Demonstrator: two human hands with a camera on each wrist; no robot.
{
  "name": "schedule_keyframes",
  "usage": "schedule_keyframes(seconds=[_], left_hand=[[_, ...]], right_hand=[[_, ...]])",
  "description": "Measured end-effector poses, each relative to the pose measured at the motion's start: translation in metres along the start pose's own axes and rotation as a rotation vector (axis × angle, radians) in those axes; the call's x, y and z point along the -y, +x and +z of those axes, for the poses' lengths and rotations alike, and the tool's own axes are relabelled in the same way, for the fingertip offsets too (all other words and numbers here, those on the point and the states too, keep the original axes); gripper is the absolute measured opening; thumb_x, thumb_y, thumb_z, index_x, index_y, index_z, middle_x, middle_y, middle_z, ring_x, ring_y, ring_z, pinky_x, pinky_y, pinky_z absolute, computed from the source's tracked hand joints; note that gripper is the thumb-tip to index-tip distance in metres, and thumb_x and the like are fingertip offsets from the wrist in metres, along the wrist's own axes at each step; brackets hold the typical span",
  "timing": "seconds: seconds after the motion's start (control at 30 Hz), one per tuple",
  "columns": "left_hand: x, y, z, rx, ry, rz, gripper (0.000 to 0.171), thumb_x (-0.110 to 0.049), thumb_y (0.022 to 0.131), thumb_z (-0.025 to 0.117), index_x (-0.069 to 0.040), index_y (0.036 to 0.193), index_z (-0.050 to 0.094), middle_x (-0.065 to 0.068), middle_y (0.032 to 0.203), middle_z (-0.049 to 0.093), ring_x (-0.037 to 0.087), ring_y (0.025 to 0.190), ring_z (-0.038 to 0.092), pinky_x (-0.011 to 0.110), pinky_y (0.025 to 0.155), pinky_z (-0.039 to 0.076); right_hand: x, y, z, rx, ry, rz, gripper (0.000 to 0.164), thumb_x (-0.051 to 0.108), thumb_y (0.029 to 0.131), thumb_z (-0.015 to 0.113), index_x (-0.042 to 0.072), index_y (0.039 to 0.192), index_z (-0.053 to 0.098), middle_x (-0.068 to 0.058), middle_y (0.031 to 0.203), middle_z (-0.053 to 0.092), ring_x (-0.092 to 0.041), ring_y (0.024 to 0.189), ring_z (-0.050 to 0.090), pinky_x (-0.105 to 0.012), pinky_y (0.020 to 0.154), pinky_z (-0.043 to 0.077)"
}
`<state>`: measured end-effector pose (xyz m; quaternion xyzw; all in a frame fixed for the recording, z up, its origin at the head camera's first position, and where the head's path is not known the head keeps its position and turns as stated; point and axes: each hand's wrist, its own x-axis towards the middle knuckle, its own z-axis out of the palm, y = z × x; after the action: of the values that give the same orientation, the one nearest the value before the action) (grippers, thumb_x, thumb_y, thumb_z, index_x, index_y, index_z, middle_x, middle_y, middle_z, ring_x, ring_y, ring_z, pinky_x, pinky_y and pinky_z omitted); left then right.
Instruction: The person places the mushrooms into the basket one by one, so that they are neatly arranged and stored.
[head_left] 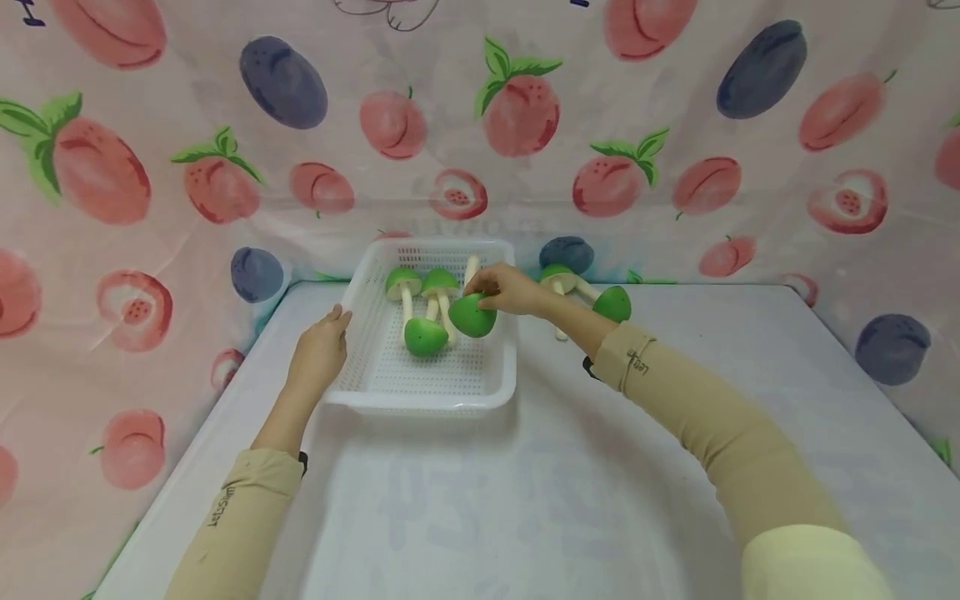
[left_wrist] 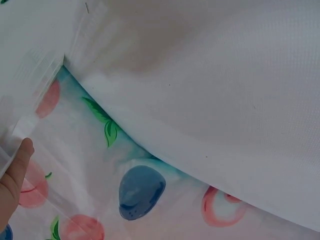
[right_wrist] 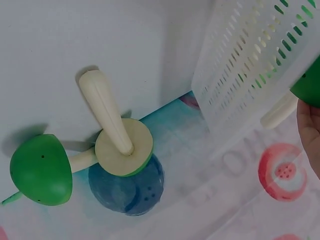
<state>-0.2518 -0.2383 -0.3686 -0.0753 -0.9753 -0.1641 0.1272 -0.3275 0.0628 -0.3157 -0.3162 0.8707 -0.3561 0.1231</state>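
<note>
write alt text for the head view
A person's right hand holds a green-capped mushroom over a white basket where three more lie; the left hand is at the basket's left side. Two other mushrooms are on the table to the right.

You are having free passage over the near desk [head_left: 487,500]; the basket [head_left: 427,401] is blocking low sideways moves, two mushrooms [head_left: 613,304] are obstructing its right, and printed cloth [head_left: 461,62] is closing the back.
</note>
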Motion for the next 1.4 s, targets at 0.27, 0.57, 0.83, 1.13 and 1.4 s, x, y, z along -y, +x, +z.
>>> schedule_keyframes(seconds=[0.27, 0.57, 0.83, 1.13, 1.4], left_hand=[[-0.003, 0.001, -0.003, 0.012, -0.01, -0.015, 0.037, 0.006, 0.093, 0.044, 0.012, 0.129, 0.048, 0.032, 0.137, 0.041, 0.049, 0.123, 0.045, 0.056, 0.1, 0.042], [0.0, 0.003, -0.002, 0.011, -0.018, 0.003, 0.035, 0.006, 0.094, 0.042, 0.013, 0.129, 0.048, 0.033, 0.137, 0.04, 0.05, 0.122, 0.044, 0.056, 0.1, 0.043], [0.001, 0.001, 0.0, 0.012, -0.008, 0.0, 0.035, 0.005, 0.095, 0.042, 0.013, 0.128, 0.048, 0.032, 0.137, 0.041, 0.05, 0.122, 0.045, 0.056, 0.099, 0.043], [0.002, 0.001, -0.001, 0.016, -0.002, -0.013, 0.036, 0.005, 0.095, 0.042, 0.012, 0.129, 0.048, 0.032, 0.138, 0.04, 0.049, 0.124, 0.044, 0.056, 0.101, 0.042], [0.001, -0.001, 0.0, 0.012, -0.023, -0.017, 0.035, 0.005, 0.094, 0.043, 0.012, 0.129, 0.048, 0.031, 0.138, 0.04, 0.048, 0.124, 0.043, 0.055, 0.102, 0.041]], right_hand=[[-0.012, 0.011, 0.006, -0.004, -0.07, -0.024, 0.023, -0.002, 0.089, 0.059, -0.002, 0.112, 0.064, -0.02, 0.116, 0.063, -0.032, 0.11, 0.059, -0.038, 0.094, 0.053], [-0.017, 0.021, 0.014, -0.012, -0.133, 0.003, 0.024, -0.003, 0.089, 0.059, -0.004, 0.112, 0.064, -0.02, 0.114, 0.064, -0.032, 0.107, 0.059, -0.036, 0.091, 0.054], [-0.02, 0.024, 0.019, 0.05, -0.161, 0.03, 0.023, -0.003, 0.09, 0.058, -0.002, 0.112, 0.063, -0.018, 0.117, 0.063, -0.03, 0.113, 0.058, -0.036, 0.097, 0.051], [-0.025, 0.026, 0.03, -0.041, -0.166, 0.069, 0.024, -0.001, 0.09, 0.058, 0.0, 0.114, 0.063, -0.016, 0.119, 0.063, -0.029, 0.116, 0.057, -0.036, 0.098, 0.05], [-0.028, 0.027, 0.042, -0.081, -0.295, 0.084, 0.023, 0.001, 0.088, 0.062, 0.005, 0.11, 0.066, -0.011, 0.116, 0.067, -0.025, 0.114, 0.06, -0.037, 0.098, 0.05]])
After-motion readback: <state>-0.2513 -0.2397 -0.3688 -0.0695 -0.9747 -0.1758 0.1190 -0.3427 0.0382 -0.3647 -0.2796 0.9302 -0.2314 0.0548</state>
